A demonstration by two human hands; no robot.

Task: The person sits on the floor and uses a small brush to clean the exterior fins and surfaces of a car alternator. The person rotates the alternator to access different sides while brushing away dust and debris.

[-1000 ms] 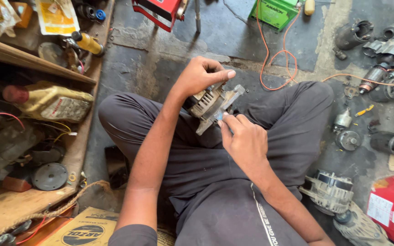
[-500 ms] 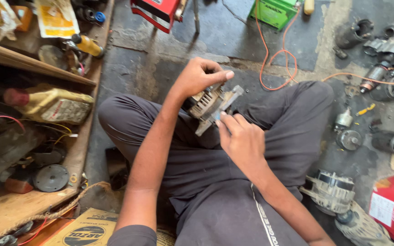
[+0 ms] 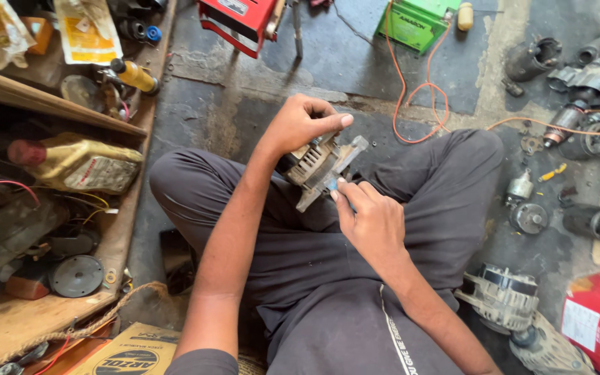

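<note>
Above the crossed legs, the left hand [image 3: 300,125] is gripping the alternator [image 3: 317,167] with fingers curled over its top edge, while the right hand [image 3: 369,215] is pinching a small tool at its lower bracket, bare floor [image 3: 203,111] lying beyond.

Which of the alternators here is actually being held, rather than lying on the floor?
The alternator over the person's lap: the left hand grips it from above, the right hand touches its front. The other alternator lies on the floor by the right knee, untouched.
</note>
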